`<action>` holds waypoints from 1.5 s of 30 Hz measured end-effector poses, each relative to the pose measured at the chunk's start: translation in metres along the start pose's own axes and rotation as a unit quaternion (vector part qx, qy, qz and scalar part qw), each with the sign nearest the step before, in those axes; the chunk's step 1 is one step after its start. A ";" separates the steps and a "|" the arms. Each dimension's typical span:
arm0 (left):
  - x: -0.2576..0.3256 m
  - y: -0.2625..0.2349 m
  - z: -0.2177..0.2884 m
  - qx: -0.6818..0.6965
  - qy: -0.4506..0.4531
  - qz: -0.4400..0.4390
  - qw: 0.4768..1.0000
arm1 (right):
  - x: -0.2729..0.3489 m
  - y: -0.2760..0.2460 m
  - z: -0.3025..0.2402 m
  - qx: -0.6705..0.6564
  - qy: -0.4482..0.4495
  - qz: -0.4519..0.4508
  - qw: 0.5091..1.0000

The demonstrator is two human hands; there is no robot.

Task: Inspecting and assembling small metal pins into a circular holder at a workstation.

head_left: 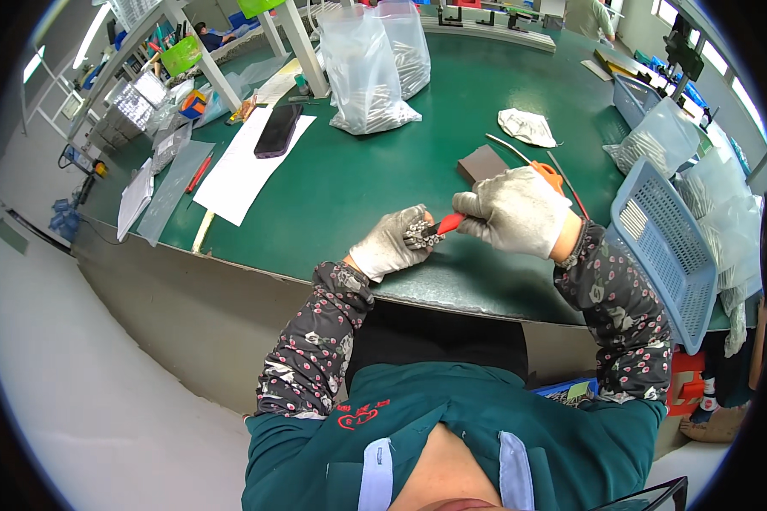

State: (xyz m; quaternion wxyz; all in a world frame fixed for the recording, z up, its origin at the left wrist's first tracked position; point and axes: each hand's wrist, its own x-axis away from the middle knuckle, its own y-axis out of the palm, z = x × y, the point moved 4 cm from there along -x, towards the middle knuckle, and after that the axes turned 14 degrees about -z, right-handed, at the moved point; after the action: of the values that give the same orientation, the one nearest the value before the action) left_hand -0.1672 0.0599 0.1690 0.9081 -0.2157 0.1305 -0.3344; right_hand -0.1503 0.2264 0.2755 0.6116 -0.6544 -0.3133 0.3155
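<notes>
My left hand, in a whitish work glove, is closed around a bundle of small metal tubes near the table's front edge. Their round ends face up and to the right. In my gloved right hand is a red-handled tool, its dark tip at the tube ends; the tool's exact kind is hard to make out. Just beyond the right hand lie a brown block and an orange-handled tool, partly covered by the hand. A thin rod with a red end lies to their right.
A blue plastic basket holding a few metal rods stands at the right, beside bags of rods. Clear bags of rods stand at the back. A crumpled white cloth, phone, paper and red pen lie on the green table.
</notes>
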 end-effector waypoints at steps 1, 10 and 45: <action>-0.001 0.000 0.000 0.009 -0.001 -0.002 1.000 | 0.000 0.001 0.000 -0.002 0.000 -0.002 1.000; 0.000 0.000 0.010 -0.028 0.024 -0.009 0.999 | -0.007 0.001 0.007 -0.015 -0.011 -0.014 1.000; -0.003 -0.003 -0.001 0.142 -0.030 -0.028 0.989 | 0.039 0.062 0.018 0.011 0.277 -0.083 0.957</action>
State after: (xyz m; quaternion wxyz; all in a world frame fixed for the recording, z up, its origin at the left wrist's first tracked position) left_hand -0.1708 0.0595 0.1701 0.9235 -0.0975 0.0486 -0.3678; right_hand -0.1400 0.2650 0.2111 0.7057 -0.6808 -0.1819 0.0735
